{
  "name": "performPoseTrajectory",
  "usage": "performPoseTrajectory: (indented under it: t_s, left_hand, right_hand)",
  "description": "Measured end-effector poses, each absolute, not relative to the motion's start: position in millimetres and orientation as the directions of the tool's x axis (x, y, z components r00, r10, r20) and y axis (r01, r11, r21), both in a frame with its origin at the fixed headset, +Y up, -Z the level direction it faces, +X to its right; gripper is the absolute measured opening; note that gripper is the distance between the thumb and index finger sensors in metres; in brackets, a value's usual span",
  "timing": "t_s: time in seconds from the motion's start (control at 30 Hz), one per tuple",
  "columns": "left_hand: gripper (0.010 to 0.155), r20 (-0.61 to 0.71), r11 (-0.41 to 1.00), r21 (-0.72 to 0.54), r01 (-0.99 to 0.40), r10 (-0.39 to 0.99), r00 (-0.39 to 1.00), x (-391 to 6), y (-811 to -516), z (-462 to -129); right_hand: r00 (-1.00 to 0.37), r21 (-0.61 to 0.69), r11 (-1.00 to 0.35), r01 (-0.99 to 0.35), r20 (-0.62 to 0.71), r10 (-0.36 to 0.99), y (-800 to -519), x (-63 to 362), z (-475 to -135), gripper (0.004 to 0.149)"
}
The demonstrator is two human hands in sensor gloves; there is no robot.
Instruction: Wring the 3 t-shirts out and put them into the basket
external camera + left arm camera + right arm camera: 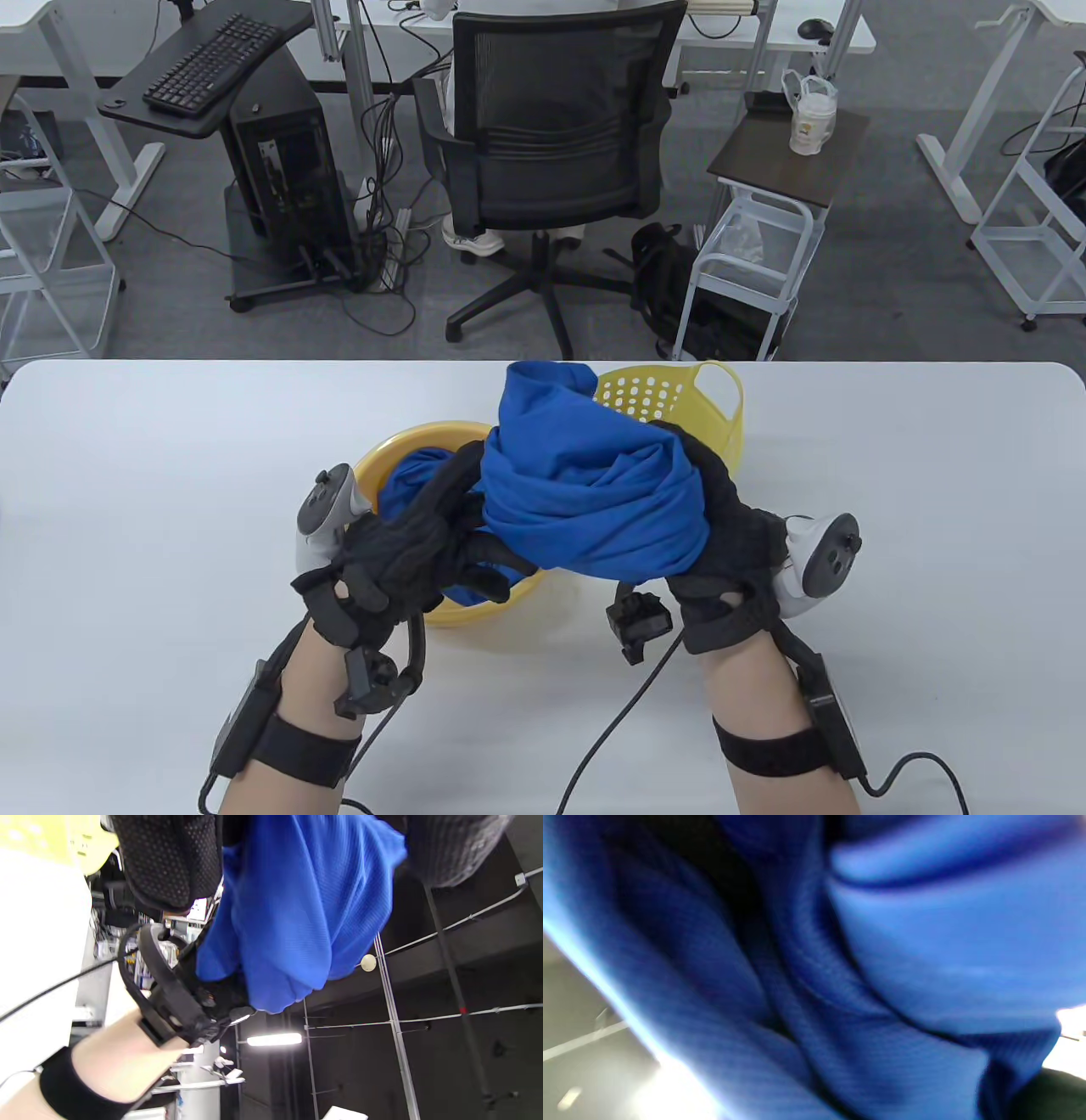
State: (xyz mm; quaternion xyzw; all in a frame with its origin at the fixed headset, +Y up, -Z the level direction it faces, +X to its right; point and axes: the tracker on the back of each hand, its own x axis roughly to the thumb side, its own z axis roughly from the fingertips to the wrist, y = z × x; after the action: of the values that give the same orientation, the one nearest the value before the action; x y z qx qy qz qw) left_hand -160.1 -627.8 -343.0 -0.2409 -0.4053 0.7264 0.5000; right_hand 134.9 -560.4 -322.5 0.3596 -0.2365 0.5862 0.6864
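Note:
A blue t-shirt point(585, 484) is bunched and twisted in the air above the table, between both hands. My left hand point(424, 535) grips its left end over a yellow basin point(382, 463). My right hand point(721, 509) grips its right end from behind. More blue cloth point(416, 475) lies inside the basin. A yellow perforated basket point(670, 399) stands behind the shirt, partly hidden by it. In the left wrist view the blue t-shirt point(292, 912) hangs from the gloved fingers point(169, 857). The right wrist view is filled by blue t-shirt point(882, 984) fabric.
The white table point(170, 509) stretches wide on both sides of the basin. Cables point(611, 739) run from my wrists across its front. Beyond the far edge stand an office chair point(551, 153), a computer cart point(280, 170) and a small trolley point(764, 238).

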Motion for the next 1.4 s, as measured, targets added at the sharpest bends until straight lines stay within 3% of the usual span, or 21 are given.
performPoseTrajectory:
  t_s: [0.13, 0.23, 0.3, 0.43, 0.5, 0.6, 0.67, 0.73, 0.77, 0.87, 0.93, 1.1, 1.2, 1.3, 1.37, 1.4]
  left_hand:
    - [0.104, -0.003, -0.242, -0.835, -0.494, 0.900, -0.435, -155, -631, -342]
    - [0.079, 0.100, -0.182, -0.783, -0.595, 0.908, -0.408, -162, -622, -342]
    - [0.064, 0.170, -0.169, -0.725, -0.668, 0.895, -0.411, -167, -617, -341]
    - [0.052, 0.243, -0.148, -0.727, -0.671, 0.858, -0.453, -166, -608, -337]
    - [0.050, 0.228, -0.146, -0.759, -0.634, 0.853, -0.469, -161, -607, -333]
    - [0.049, 0.161, -0.186, -0.813, -0.552, 0.839, -0.520, -155, -612, -336]
    - [0.049, 0.097, -0.219, -0.845, -0.488, 0.835, -0.542, -151, -615, -337]
    - [0.049, 0.108, -0.208, -0.836, -0.508, 0.845, -0.524, -152, -612, -336]
    - [0.049, 0.176, -0.148, -0.809, -0.569, 0.862, -0.475, -155, -609, -335]
    - [0.047, 0.389, 0.090, -0.652, -0.753, 0.892, -0.230, -167, -599, -333]
    - [0.046, 0.443, 0.182, -0.580, -0.794, 0.888, -0.121, -167, -597, -330]
    - [0.040, 0.433, 0.187, -0.586, -0.789, 0.895, -0.109, -164, -604, -330]
    - [0.054, 0.442, 0.284, -0.503, -0.816, 0.896, 0.040, -161, -602, -326]
    - [0.069, 0.526, 0.527, -0.224, -0.820, 0.773, 0.354, -143, -599, -313]
    - [0.106, 0.582, 0.678, -0.108, -0.727, 0.636, 0.507, -131, -598, -306]
    - [0.116, 0.598, 0.740, -0.074, -0.668, 0.569, 0.565, -124, -597, -303]
  right_hand:
    - [0.154, 0.350, -0.237, -0.906, 0.795, 0.586, -553, 110, -310, 0.045]
    - [0.150, 0.384, -0.289, -0.877, 0.790, 0.594, -553, 104, -307, 0.045]
    - [0.126, 0.366, -0.254, -0.895, 0.755, 0.643, -556, 106, -312, 0.045]
    - [0.197, 0.445, -0.107, -0.889, 0.584, 0.787, -577, 103, -330, 0.046]
    - [0.270, 0.533, -0.016, -0.846, 0.454, 0.849, -591, 95, -339, 0.051]
    - [0.397, 0.736, 0.101, -0.670, 0.240, 0.886, -599, 86, -343, 0.059]
    - [0.403, 0.791, 0.092, -0.605, 0.204, 0.892, -599, 85, -344, 0.060]
    - [0.410, 0.703, 0.118, -0.701, 0.263, 0.873, -595, 92, -346, 0.054]
    - [0.388, 0.635, 0.139, -0.760, 0.272, 0.881, -594, 98, -348, 0.051]
    - [0.248, 0.477, 0.090, -0.874, 0.277, 0.928, -595, 114, -351, 0.046]
    - [0.163, 0.393, 0.036, -0.919, 0.295, 0.942, -596, 118, -353, 0.045]
    - [0.038, 0.247, -0.046, -0.968, 0.325, 0.945, -597, 128, -353, 0.040]
    - [-0.072, 0.211, -0.155, -0.965, 0.355, 0.932, -595, 128, -353, 0.038]
    - [-0.153, 0.139, -0.216, -0.966, 0.361, 0.920, -597, 121, -351, 0.036]
    - [-0.144, 0.102, -0.191, -0.976, 0.352, 0.925, -599, 122, -353, 0.035]
    - [-0.150, 0.104, -0.196, -0.975, 0.337, 0.929, -600, 125, -354, 0.036]
